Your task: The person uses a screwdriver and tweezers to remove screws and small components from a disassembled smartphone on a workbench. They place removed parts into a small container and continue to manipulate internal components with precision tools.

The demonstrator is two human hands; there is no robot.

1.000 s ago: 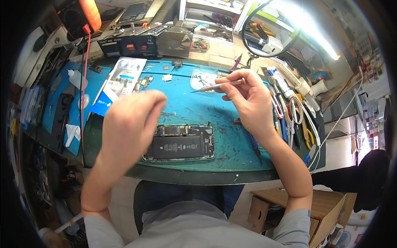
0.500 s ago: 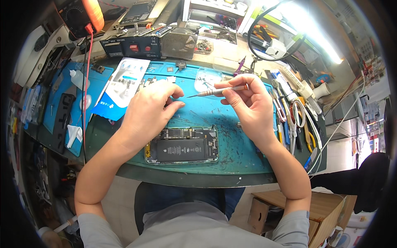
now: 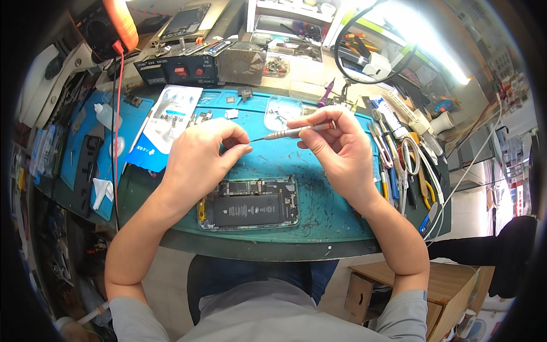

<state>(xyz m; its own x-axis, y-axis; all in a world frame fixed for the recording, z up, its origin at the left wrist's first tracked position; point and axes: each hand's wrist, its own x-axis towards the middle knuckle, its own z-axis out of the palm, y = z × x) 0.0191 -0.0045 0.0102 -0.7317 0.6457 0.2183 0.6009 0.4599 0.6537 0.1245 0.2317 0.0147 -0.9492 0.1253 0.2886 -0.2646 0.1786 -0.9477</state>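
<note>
My right hand (image 3: pixel 345 151) grips a slim silver screwdriver (image 3: pixel 285 133) with copper-coloured rings, its shaft pointing left. The dark tip reaches the fingertips of my left hand (image 3: pixel 199 147). Thumb and forefinger of that hand are bent close together in a pinch; anything small between them cannot be made out. Below the hands, an opened phone (image 3: pixel 289 206) lies flat on the mat, with its black battery (image 3: pixel 248 211) and inner boards exposed. Neither hand touches the phone.
A blue-green work mat (image 3: pixel 319 211) covers the bench. Behind the hands stand a clear tray of small parts (image 3: pixel 283 113) and a white-and-blue packet (image 3: pixel 171 117). Tools and pliers (image 3: pixel 424 191) crowd the right side. A red cable (image 3: pixel 117 154) runs down the left from an orange-edged multimeter (image 3: pixel 122 25).
The screwdriver and my right hand have shifted slightly left, bringing the tip to my left fingertips. My left thumb and forefinger have drawn closer together. The view has tilted a little.
</note>
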